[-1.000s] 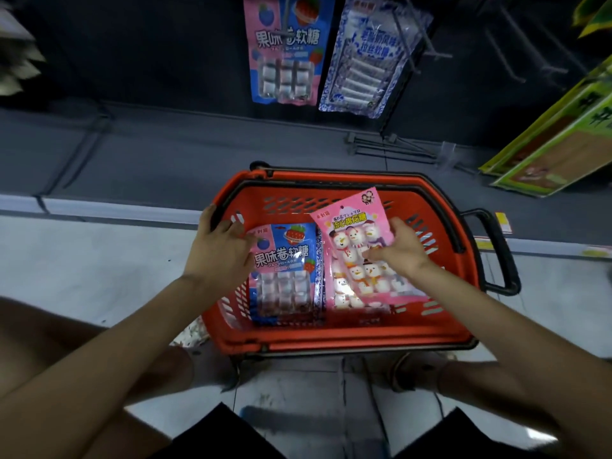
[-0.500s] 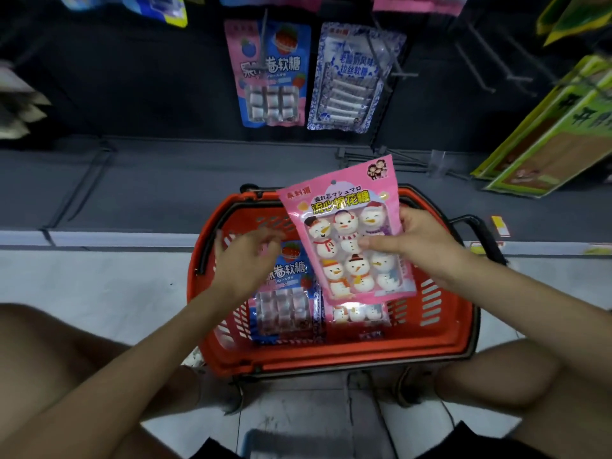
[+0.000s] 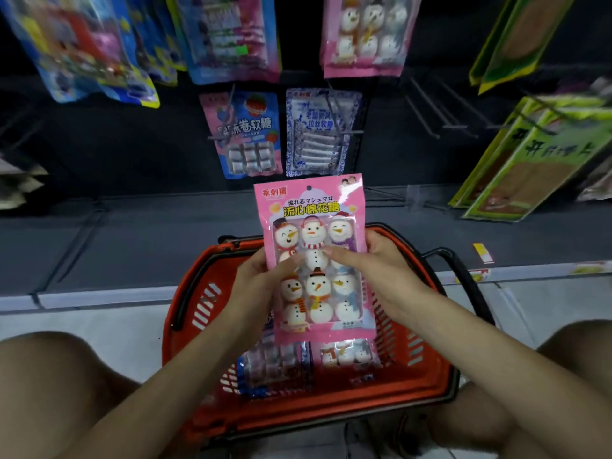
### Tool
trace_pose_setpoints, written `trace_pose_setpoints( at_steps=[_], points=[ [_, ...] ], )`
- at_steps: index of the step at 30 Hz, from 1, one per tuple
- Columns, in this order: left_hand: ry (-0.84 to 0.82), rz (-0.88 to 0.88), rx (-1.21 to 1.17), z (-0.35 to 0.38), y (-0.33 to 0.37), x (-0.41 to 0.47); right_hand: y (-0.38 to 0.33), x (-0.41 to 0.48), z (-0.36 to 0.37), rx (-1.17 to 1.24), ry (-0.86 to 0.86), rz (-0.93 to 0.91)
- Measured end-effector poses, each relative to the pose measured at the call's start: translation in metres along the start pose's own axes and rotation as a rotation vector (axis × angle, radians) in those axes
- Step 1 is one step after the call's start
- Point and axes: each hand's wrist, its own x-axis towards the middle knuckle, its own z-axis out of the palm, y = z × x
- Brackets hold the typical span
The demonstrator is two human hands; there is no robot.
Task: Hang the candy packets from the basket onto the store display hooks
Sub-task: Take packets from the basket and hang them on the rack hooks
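At left, left hand [image 3: 261,286] pinches the snowman packet [image 3: 316,207] by its edge, thumb on front, other fingers hidden behind. Packet's upright btwn both hands, over the basket [image 3: 430,376]. Right hand [image 3: 381,270] grips the opposite edge, forefinger laid across the front. Risks: hang hole [image 3: 309,187] sits well above the fingertips, so the floppy top may fold & miss the hooks [image 3: 427,114] up-right of the right fingers. Film's prob. slick, so a light pinch could drop it.

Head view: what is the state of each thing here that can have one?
Pink snowman candy packet, held upright over the basket, not hung.
Left hand, grips the packet's left edge.
Right hand, grips its right edge.
Orange plastic basket, holds other packets.
Pink-and-blue roll-candy packet, hanging on a hook.
Bare metal hooks, empty.
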Motion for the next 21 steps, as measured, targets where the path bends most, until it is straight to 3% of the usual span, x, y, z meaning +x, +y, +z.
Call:
trace_pose_setpoints(
  at_steps=[12, 18, 21],
  points=[
    [-0.038, 0.252, 0.172, 0.060, 0.059, 0.007, -0.059, -0.015, -0.043, 0.012, 0.059, -0.202],
    [-0.074, 0.547, 0.482, 0.097, 0.101, 0.031, -0.088, -0.020, -0.075, 0.107, 0.179, -0.342],
    [-0.018, 0.713, 0.717, 0.108, 0.125, 0.049, -0.094, -0.017, -0.089, 0.154, 0.255, -0.384]
  ],
)
